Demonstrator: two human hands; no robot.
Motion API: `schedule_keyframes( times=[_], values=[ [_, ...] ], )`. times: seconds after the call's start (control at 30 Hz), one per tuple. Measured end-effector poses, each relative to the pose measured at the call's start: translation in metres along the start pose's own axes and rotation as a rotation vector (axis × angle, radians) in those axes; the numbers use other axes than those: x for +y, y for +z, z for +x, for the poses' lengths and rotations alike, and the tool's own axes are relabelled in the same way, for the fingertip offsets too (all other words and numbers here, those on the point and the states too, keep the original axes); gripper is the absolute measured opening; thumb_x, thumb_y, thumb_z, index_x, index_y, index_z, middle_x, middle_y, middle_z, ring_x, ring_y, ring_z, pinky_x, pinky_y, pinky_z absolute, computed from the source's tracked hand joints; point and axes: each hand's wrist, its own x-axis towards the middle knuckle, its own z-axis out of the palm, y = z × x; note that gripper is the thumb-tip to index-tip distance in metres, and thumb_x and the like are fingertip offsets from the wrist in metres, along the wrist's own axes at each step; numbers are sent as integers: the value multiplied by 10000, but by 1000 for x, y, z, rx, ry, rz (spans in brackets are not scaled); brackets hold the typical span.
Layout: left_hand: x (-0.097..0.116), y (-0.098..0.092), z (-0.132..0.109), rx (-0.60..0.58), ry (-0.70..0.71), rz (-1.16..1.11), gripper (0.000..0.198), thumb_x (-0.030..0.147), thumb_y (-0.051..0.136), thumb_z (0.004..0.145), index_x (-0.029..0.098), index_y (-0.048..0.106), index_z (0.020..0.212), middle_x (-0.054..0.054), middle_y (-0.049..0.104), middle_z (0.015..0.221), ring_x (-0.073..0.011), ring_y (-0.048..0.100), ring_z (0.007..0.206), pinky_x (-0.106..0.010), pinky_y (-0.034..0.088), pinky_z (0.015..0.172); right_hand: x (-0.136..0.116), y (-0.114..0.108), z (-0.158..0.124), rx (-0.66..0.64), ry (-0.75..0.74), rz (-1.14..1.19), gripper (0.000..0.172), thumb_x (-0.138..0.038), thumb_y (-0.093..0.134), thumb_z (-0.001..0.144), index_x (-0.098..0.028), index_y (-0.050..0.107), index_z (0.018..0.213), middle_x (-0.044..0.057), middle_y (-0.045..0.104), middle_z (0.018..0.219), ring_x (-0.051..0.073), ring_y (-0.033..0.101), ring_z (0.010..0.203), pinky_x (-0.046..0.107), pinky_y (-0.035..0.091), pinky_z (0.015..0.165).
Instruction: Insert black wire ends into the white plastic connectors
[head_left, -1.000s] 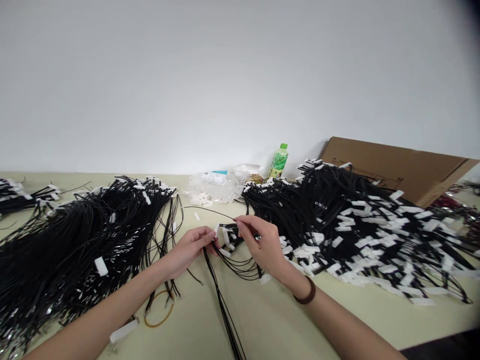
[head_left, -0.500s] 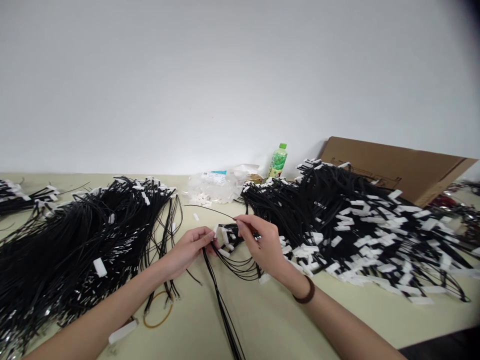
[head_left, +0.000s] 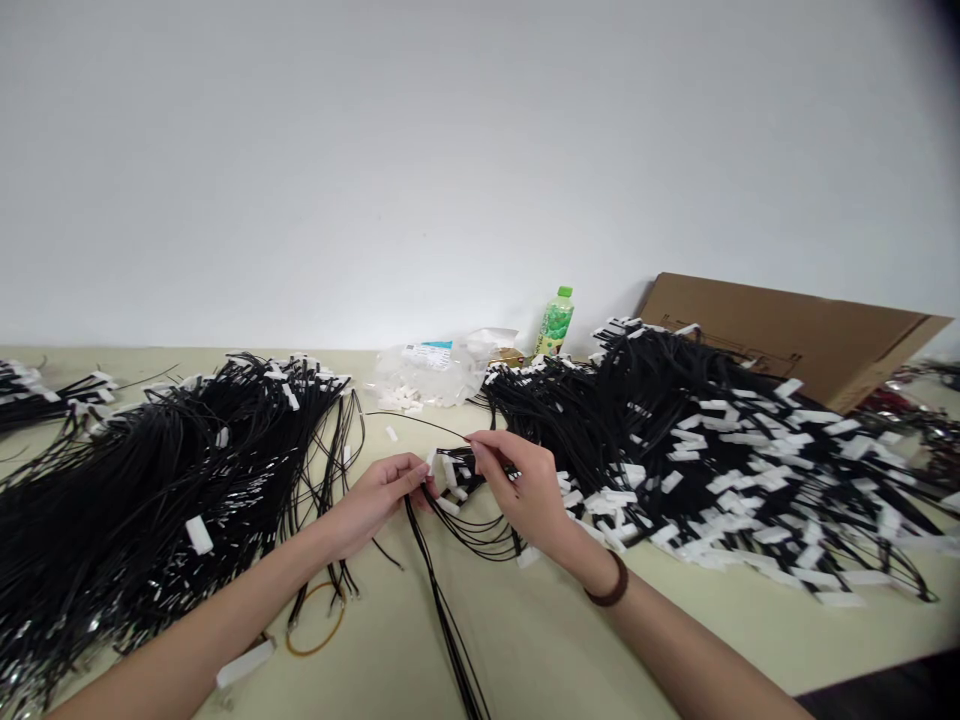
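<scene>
My left hand [head_left: 386, 496] is closed in a pinch on a small white connector [head_left: 433, 461]. A bundle of thin black wires [head_left: 437, 590] runs from under its fingers down to the lower edge of the view. With thumb and forefinger, my right hand [head_left: 523, 487] pinches a single black wire [head_left: 420, 419], whose free end reaches out to the left. Between the hands lie more black wires with white connectors [head_left: 450, 470] on the table, partly hidden by my right hand. A loose white connector [head_left: 391, 433] lies just beyond my left hand.
A large heap of black wires [head_left: 172, 450] lies at left, another heap with white connectors [head_left: 735, 460] at right. Behind stand a clear plastic bag [head_left: 424, 378], a green-capped bottle [head_left: 555, 322] and a cardboard box [head_left: 780, 325]. A yellowish ring [head_left: 315, 652] lies near my left forearm.
Both hands keep nearly the same place and grip. The wire in my right hand has shifted very slightly to the left.
</scene>
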Motion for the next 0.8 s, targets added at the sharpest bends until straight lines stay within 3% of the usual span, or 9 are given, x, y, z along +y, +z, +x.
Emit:
schedule_keyframes(
  times=[0.8],
  values=[
    [3, 2, -2, 0, -2, 8, 303, 447, 600, 732, 145, 575, 731, -13, 606, 721, -122, 514, 657, -262, 368, 665, -1, 0, -1, -11, -12, -14, 156, -176, 452, 862, -135, 601, 880, 17, 622, 702, 56, 542, 591, 149, 432, 571]
  ],
)
